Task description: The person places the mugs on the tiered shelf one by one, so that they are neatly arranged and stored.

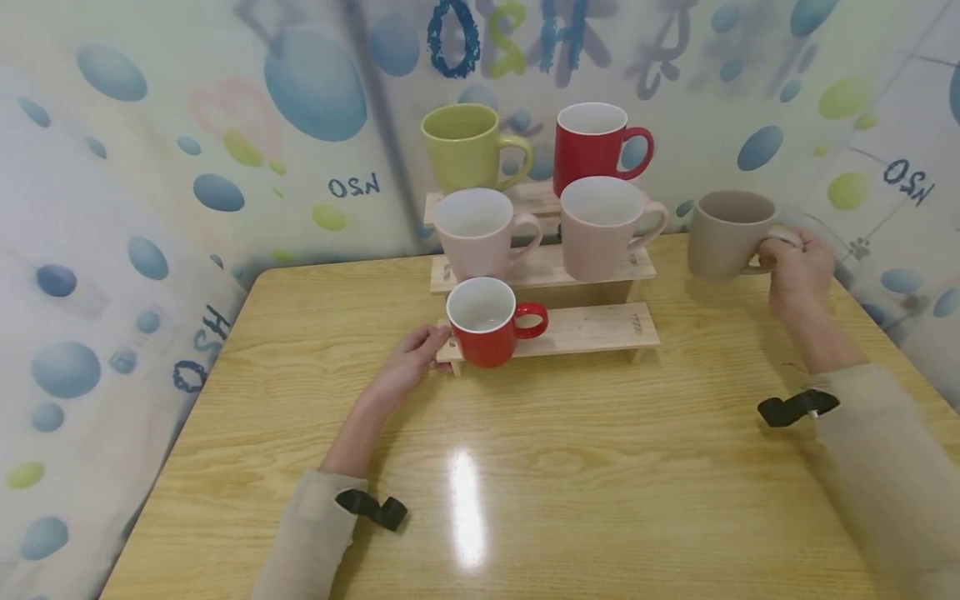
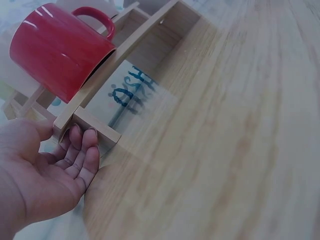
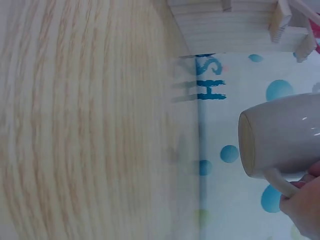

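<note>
My right hand (image 1: 804, 271) grips a grey-beige mug (image 1: 723, 242) by its handle, to the right of a three-step wooden rack (image 1: 592, 331). In the right wrist view the mug's bottom (image 3: 247, 144) shows, held up off the table. My left hand (image 1: 408, 362) pinches the left end of the lowest step. Its thumb lies at the step's end and its fingers curl beneath, as the left wrist view shows. Just beside that hand, a small red mug (image 1: 483, 337) with a white inside stands on the lowest step, its handle pointing right.
Two pale pink mugs (image 1: 472, 242) stand on the middle step. On the top step are a green mug (image 1: 461, 158) and a taller red mug (image 1: 585, 158). The wooden table (image 1: 585, 483) reaches back to a printed cloth (image 1: 300, 192) with blue and green spots.
</note>
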A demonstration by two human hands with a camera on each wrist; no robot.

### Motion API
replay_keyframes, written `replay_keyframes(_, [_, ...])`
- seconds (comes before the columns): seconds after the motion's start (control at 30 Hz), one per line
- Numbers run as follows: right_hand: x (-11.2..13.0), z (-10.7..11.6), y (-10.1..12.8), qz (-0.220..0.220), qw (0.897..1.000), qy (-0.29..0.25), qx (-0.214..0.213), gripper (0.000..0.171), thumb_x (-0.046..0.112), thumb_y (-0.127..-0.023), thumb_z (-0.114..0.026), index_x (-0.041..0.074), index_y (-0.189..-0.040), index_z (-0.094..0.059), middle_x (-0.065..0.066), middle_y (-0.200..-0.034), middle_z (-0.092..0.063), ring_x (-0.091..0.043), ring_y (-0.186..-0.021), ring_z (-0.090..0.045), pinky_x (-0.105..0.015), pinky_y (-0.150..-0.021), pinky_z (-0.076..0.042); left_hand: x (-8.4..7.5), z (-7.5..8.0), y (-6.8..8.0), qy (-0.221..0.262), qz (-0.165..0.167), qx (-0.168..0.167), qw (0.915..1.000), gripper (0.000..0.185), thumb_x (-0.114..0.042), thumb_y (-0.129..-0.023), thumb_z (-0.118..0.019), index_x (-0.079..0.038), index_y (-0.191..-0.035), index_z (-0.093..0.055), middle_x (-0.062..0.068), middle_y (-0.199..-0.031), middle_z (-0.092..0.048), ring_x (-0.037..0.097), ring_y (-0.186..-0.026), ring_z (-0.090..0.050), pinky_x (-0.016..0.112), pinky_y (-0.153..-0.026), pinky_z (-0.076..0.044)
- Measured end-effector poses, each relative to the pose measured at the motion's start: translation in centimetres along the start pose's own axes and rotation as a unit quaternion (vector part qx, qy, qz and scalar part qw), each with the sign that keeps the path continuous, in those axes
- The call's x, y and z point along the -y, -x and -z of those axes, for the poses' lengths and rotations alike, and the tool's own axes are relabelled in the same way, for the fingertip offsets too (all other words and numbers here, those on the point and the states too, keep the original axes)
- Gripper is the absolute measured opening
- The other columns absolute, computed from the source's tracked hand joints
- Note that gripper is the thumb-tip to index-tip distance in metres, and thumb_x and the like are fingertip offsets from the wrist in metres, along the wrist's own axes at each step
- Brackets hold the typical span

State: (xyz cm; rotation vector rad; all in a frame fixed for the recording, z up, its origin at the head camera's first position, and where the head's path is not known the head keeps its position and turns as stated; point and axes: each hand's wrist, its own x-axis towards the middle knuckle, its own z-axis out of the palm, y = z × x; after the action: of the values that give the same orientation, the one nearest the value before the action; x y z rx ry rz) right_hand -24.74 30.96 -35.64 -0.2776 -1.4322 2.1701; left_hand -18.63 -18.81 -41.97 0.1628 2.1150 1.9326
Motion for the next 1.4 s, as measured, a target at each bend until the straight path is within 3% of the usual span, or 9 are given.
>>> replay_keyframes(0.13, [1.0, -0.1, 0.7, 0.027, 0.999, -0.037, 0.020, 0.028, -0.024, -0.073, -0.043, 0.000, -0.057, -0.040, -0.002, -0.054, -0.035, -0.013, -0.057, -0.030, -0.019, -0.050, -0.034, -0.1, 0.1, 0.1, 0.000, 0.001, 0.005, 1.0000, 0.037, -0.032, -0.109, -0.047, 0.004, -0.111, -0.056, 0.005, -0.102, -0.053, 0.020, -0.099, -0.058, 0.034, -0.086, -0.056])
replay_keyframes(0.23, [1.7, -0.2, 1.4, 0.023, 0.997, -0.064, 0.034, 0.031, -0.027, -0.074, -0.042, -0.001, -0.058, -0.040, -0.002, -0.054, -0.034, -0.013, -0.057, -0.029, -0.018, -0.049, -0.036, -0.1, 0.2, 0.2, -0.003, -0.003, 0.011, 0.9999, 0.038, -0.032, -0.110, -0.046, 0.005, -0.113, -0.055, 0.005, -0.105, -0.058, 0.018, -0.097, -0.061, 0.033, -0.086, -0.056])
replay_keyframes(0.47, [2.8, 0.1, 3.3, 0.014, 0.989, -0.108, 0.099, 0.038, -0.034, -0.074, -0.034, 0.001, -0.060, -0.029, -0.003, -0.060, -0.021, -0.013, -0.060, -0.022, -0.020, -0.052, -0.028, -0.2, 0.3, 0.2, -0.005, -0.003, 0.012, 0.9999, 0.040, -0.033, -0.110, -0.046, 0.005, -0.116, -0.054, 0.006, -0.108, -0.059, 0.018, -0.098, -0.060, 0.032, -0.086, -0.056])
replay_keyframes(0.63, [3.2, 0.3, 4.6, 0.025, 0.986, -0.117, 0.119, 0.040, -0.036, -0.074, -0.032, 0.000, -0.059, -0.028, -0.004, -0.062, -0.018, -0.015, -0.061, -0.021, -0.021, -0.052, -0.025, -0.2, 0.3, 0.2, -0.003, -0.003, 0.016, 0.9999, 0.041, -0.032, -0.110, -0.045, 0.007, -0.119, -0.053, 0.009, -0.109, -0.061, 0.018, -0.097, -0.061, 0.031, -0.085, -0.056])
replay_keyframes(0.9, [3.3, 0.7, 6.5, 0.023, 0.977, -0.146, 0.152, 0.041, -0.038, -0.077, -0.027, -0.002, -0.058, -0.032, -0.003, -0.063, -0.018, -0.014, -0.062, -0.021, -0.019, -0.051, -0.033, -0.1, 0.2, 0.1, -0.003, -0.003, 0.015, 0.9999, 0.040, -0.032, -0.110, -0.045, 0.006, -0.118, -0.053, 0.008, -0.109, -0.060, 0.017, -0.097, -0.061, 0.032, -0.085, -0.057])
replay_keyframes(1.17, [2.4, 0.2, 8.3, 0.005, 0.977, -0.111, 0.183, 0.038, -0.033, -0.082, -0.033, -0.002, -0.061, -0.037, -0.004, -0.062, -0.024, -0.016, -0.064, -0.021, -0.019, -0.053, -0.038, 0.0, 0.2, 0.1, 0.003, -0.012, 0.014, 0.9998, 0.035, -0.027, -0.110, -0.046, 0.007, -0.114, -0.053, 0.007, -0.105, -0.062, 0.014, -0.093, -0.063, 0.031, -0.084, -0.057])
replay_keyframes(1.4, [1.4, -0.5, 10.1, 0.002, 0.973, -0.086, 0.213, 0.039, -0.031, -0.083, -0.034, 0.000, -0.061, -0.043, 0.000, -0.060, -0.037, -0.010, -0.060, -0.039, -0.017, -0.057, -0.047, -0.1, 0.2, 0.1, 0.002, -0.010, 0.016, 0.9998, 0.038, -0.030, -0.110, -0.046, 0.006, -0.116, -0.053, 0.008, -0.107, -0.060, 0.017, -0.095, -0.061, 0.032, -0.084, -0.057])
